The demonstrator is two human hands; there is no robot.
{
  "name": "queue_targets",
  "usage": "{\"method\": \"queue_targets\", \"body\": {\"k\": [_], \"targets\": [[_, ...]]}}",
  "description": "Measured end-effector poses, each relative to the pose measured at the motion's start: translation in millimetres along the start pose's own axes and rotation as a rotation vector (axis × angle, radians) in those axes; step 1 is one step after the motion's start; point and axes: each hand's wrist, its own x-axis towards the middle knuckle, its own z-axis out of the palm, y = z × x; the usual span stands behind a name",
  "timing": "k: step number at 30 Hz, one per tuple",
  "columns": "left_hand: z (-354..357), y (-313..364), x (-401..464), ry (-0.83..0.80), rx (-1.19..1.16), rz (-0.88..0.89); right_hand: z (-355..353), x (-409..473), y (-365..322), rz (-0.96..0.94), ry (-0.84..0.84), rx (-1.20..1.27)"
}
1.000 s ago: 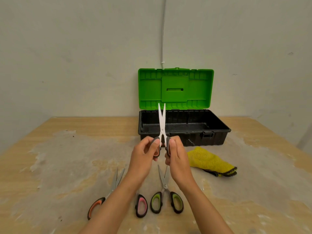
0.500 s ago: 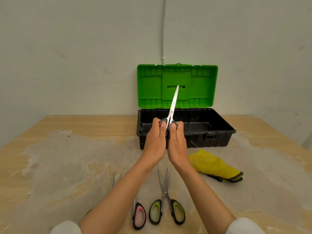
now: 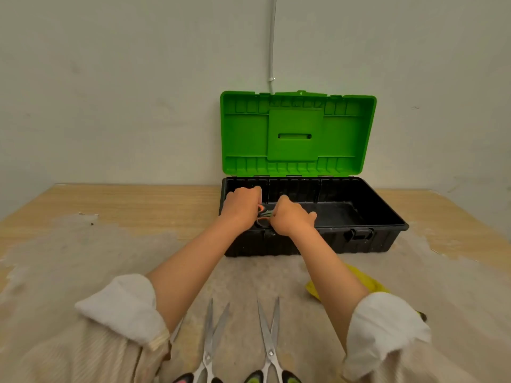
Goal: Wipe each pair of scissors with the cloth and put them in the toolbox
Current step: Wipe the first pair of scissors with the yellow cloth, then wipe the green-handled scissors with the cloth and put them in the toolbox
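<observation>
Both hands are down inside the toolbox (image 3: 356, 214) now. A second ago I had this pair of scissors (image 3: 263, 214) held up blades-high in front of the green lid (image 3: 297, 131); half a second ago they were tipping toward the box, and now they sit low at its left end. My left hand (image 3: 243, 207) and right hand (image 3: 290, 219) are each curled round a handle, only a bit of orange and grey showing between them; the blades are hidden. I'd say this pair is nearly stowed, just the letting go to come. On the table (image 3: 138, 205), the pink-handled scissors (image 3: 208, 352) and green-handled scissors (image 3: 269, 346) wait near me, a third blade tip (image 3: 177, 330) peeks from under my left sleeve, and the yellow cloth (image 3: 370, 283) lies beside my right forearm.
</observation>
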Motion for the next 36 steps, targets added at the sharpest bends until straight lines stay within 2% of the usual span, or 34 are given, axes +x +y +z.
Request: {"method": "queue_targets", "body": {"k": [3, 7, 9, 12, 17, 20, 22, 25, 27, 31, 36], "targets": [[6, -1, 3, -0.040, 0.153, -0.006, -3, 5, -4, 0.014, -0.117, -0.058], [5, -4, 2, -0.080, 0.115, -0.033, -1, 4, -1, -0.041, -0.127, -0.091], [2, -4, -4, -0.041, 0.076, -0.013, 1, -3, 4, -0.120, -0.026, -0.050], [-4, 2, -22, 0.069, -0.018, 0.030, 4, -21, 12, -0.262, 0.197, 0.136], [-6, 20, -81, 0.319, -0.130, 0.101, 17, -57, 40, -0.453, 0.535, 0.354], [-5, 31, -127, 0.361, -0.098, 0.047, 28, -85, 64, -0.397, 0.630, 0.282], [0, 38, -154, 0.230, -0.013, -0.032, 36, -103, 79, -0.251, 0.600, 0.160], [5, 47, -186, -0.177, 0.171, -0.153, 45, -126, 97, -0.057, 0.498, 0.018], [5, 50, -203, -0.375, 0.229, -0.166, 49, -136, 102, 0.015, 0.414, -0.043], [2, 55, -222, -0.455, 0.206, -0.112, 51, -144, 102, 0.021, 0.324, -0.107], [1, 56, -231, -0.451, -0.009, -0.132, 50, -155, 103, -0.011, 0.367, -0.094]]}}
